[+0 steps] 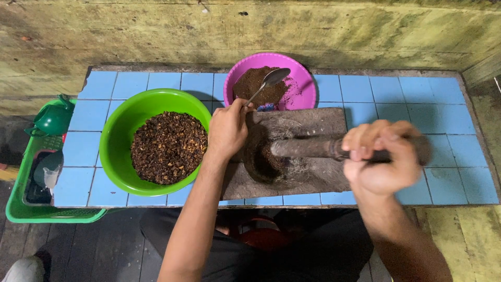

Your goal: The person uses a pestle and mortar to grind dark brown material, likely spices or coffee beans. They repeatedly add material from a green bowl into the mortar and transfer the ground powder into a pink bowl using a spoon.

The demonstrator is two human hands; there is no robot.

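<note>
My left hand (227, 128) holds a metal spoon (267, 82) whose bowl reaches over the pink bowl (305, 83) of fine brown powder. My right hand (383, 156) grips a thick dark pestle (308, 148), blurred with motion, its end down in the hollow of a grey stone mortar slab (308, 125). Dark ground matter lies in that hollow. A green bowl (117, 138) left of the slab holds coarse dark brown flakes.
All of it rests on a blue-tiled counter (443, 109) against a worn yellow-green wall. A green plastic crate (23, 201) with a green kettle (52, 120) stands at the left end. Something red (263, 235) sits below the counter's front edge.
</note>
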